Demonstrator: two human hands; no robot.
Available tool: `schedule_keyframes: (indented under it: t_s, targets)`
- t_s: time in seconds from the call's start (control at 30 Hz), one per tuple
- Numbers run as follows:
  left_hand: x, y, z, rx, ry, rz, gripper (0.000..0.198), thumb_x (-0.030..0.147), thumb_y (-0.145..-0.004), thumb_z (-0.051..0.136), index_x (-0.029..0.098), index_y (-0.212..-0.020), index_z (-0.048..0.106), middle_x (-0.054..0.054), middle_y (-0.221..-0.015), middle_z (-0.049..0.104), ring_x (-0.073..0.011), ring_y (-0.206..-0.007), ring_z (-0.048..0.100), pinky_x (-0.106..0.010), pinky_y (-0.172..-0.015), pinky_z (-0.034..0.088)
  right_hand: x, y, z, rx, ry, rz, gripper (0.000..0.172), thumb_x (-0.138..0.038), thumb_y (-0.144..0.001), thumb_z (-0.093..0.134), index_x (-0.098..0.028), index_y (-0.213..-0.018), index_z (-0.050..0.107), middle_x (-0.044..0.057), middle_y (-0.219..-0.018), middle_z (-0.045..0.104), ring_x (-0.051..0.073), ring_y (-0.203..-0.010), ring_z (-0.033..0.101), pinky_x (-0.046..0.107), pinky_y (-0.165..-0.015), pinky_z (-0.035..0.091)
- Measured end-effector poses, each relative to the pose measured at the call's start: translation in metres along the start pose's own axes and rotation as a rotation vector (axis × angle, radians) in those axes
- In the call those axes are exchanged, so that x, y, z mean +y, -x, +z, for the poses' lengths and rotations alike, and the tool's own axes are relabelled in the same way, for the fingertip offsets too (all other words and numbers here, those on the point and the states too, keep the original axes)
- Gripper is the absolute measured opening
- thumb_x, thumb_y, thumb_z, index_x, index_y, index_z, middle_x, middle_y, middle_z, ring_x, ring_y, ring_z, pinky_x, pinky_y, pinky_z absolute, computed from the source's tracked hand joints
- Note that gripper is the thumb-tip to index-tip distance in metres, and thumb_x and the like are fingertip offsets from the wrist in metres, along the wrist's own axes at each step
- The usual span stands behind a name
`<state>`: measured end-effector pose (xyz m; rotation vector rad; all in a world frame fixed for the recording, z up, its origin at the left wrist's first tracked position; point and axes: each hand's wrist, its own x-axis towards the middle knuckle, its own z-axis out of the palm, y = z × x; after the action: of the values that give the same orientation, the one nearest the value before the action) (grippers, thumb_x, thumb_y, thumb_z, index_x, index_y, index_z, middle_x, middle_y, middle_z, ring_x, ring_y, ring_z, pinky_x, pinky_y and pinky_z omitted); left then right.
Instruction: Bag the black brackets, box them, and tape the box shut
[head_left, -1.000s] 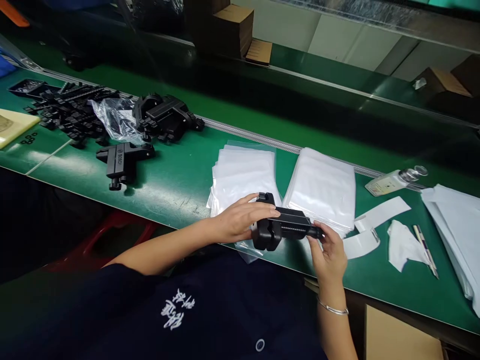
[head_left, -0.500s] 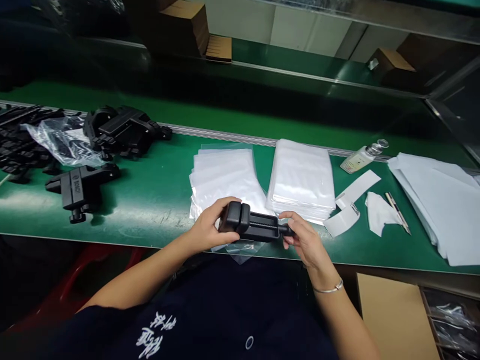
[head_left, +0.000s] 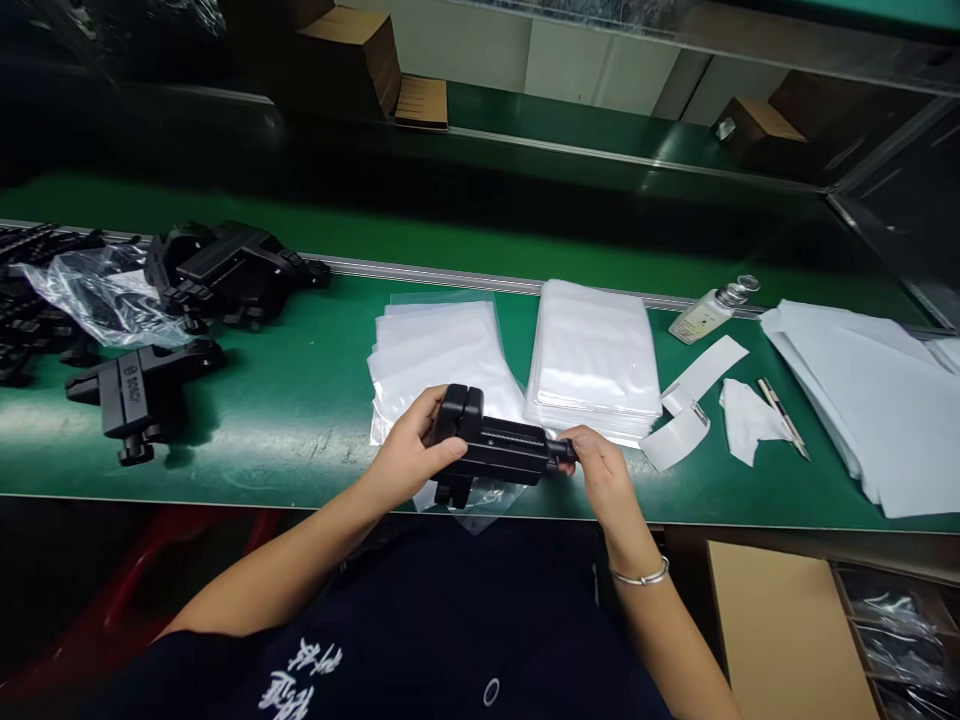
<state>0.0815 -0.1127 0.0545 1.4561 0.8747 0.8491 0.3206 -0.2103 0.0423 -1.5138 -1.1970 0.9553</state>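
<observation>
I hold a black plastic clamp-like part [head_left: 491, 447] over the near edge of the green bench [head_left: 300, 400]. My left hand [head_left: 411, 455] wraps round its thick left end. The fingers of my right hand [head_left: 600, 472] pinch the small knob at its right end. Under the part lies a clear plastic bag [head_left: 480, 497], on a loose stack of clear bags [head_left: 439, 350]. A neater stack of white bags [head_left: 595, 358] sits just beyond my right hand.
More black parts [head_left: 225, 265] and one single part [head_left: 139, 390] lie at the left beside crumpled clear plastic [head_left: 94, 295]. To the right are a small bottle [head_left: 705, 315], white strips [head_left: 701, 375], a cloth [head_left: 746, 420], a pen [head_left: 782, 417] and white sheets [head_left: 862, 400]. A cardboard box [head_left: 780, 640] stands below.
The part has been turned in my hands and its left end now points up. My view has swung to the right, so the pile of parts sits further left.
</observation>
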Motion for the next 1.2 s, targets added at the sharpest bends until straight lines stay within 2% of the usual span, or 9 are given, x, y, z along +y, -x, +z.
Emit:
schedule_keyframes:
  t_s: [0.1,0.17,0.37,0.57,0.73,0.83,1.0,1.1,1.2]
  targets:
    - [-0.004,-0.003,0.001,0.061,0.048,-0.021,0.059,0.058,-0.074,0.071,0.019,-0.116,0.056,-0.008,-0.109,0.064,-0.0245,-0.100,0.061,-0.031,-0.081,0.048,0.001,0.003,-0.001,0.011,0.056,-0.096,0.034,-0.046,-0.093,0.054,-0.023,-0.117,0.056,0.002,-0.088,0.062,0.018,-0.081,0.060,0.031,-0.074,0.048]
    - [-0.007,-0.004,0.001,0.070,0.060,-0.025,0.059,0.059,-0.074,0.071,0.019,-0.115,0.056,-0.008,-0.109,0.063,-0.0246,-0.100,0.061,-0.032,-0.081,0.048,0.000,0.006,-0.003,0.034,0.139,-0.133,0.030,-0.041,-0.091,0.058,-0.024,-0.116,0.057,0.003,-0.092,0.062,0.018,-0.085,0.061,0.031,-0.076,0.048]
    - [-0.005,-0.003,0.001,0.075,0.007,-0.003,0.065,0.059,-0.071,0.073,0.019,-0.118,0.055,-0.007,-0.106,0.064,-0.0243,-0.097,0.061,-0.032,-0.080,0.048,-0.005,0.003,-0.003,0.067,0.194,-0.144,0.025,-0.038,-0.092,0.055,-0.023,-0.111,0.060,0.000,-0.081,0.059,0.016,-0.077,0.059,0.029,-0.070,0.049]
    - [-0.002,-0.013,0.005,0.126,0.199,-0.141,0.053,0.057,-0.075,0.071,0.016,-0.106,0.057,-0.004,-0.096,0.062,-0.0188,-0.088,0.059,-0.026,-0.072,0.046,0.012,-0.005,0.003,0.083,-0.084,-0.100,0.046,-0.049,-0.095,0.048,-0.023,-0.132,0.049,0.006,-0.102,0.061,0.019,-0.089,0.060,0.037,-0.084,0.051]
    - [-0.001,-0.016,0.005,0.150,0.283,-0.191,0.053,0.055,-0.072,0.075,0.016,-0.103,0.058,-0.002,-0.090,0.062,-0.0168,-0.082,0.059,-0.023,-0.066,0.045,0.014,-0.004,0.009,0.036,-0.075,-0.112,0.035,-0.046,-0.089,0.060,-0.025,-0.117,0.062,0.008,-0.115,0.062,0.023,-0.112,0.057,0.041,-0.100,0.045]
    - [-0.002,-0.016,0.006,0.140,0.283,-0.185,0.053,0.056,-0.073,0.074,0.016,-0.104,0.058,-0.004,-0.094,0.063,-0.0184,-0.086,0.060,-0.024,-0.068,0.046,0.010,-0.005,0.020,0.033,-0.162,-0.104,0.028,-0.041,-0.087,0.064,-0.026,-0.110,0.067,0.006,-0.119,0.062,0.023,-0.117,0.055,0.040,-0.104,0.042]
    - [-0.013,-0.013,0.009,0.152,0.160,-0.086,0.055,0.059,-0.080,0.066,0.017,-0.114,0.058,-0.007,-0.109,0.063,-0.0228,-0.105,0.057,-0.029,-0.083,0.046,0.011,-0.010,0.039,0.164,-0.455,0.036,0.021,-0.041,-0.082,0.068,-0.022,-0.090,0.068,0.003,-0.094,0.065,0.018,-0.091,0.060,0.034,-0.089,0.046]
    - [-0.020,-0.012,0.011,0.162,0.122,-0.048,0.057,0.063,-0.085,0.057,0.017,-0.119,0.057,-0.008,-0.115,0.062,-0.0236,-0.112,0.055,-0.031,-0.090,0.045,0.013,-0.011,0.043,0.246,-0.423,0.034,0.025,-0.046,-0.084,0.064,-0.021,-0.081,0.063,0.000,-0.081,0.061,0.016,-0.080,0.056,0.031,-0.081,0.046]
    - [-0.022,-0.013,0.012,0.163,0.142,-0.075,0.057,0.065,-0.087,0.052,0.017,-0.118,0.057,-0.007,-0.113,0.063,-0.0230,-0.107,0.057,-0.031,-0.090,0.045,0.017,-0.013,0.043,0.269,-0.355,0.010,0.029,-0.049,-0.085,0.062,-0.021,-0.088,0.062,0.002,-0.087,0.063,0.018,-0.086,0.057,0.033,-0.085,0.045]
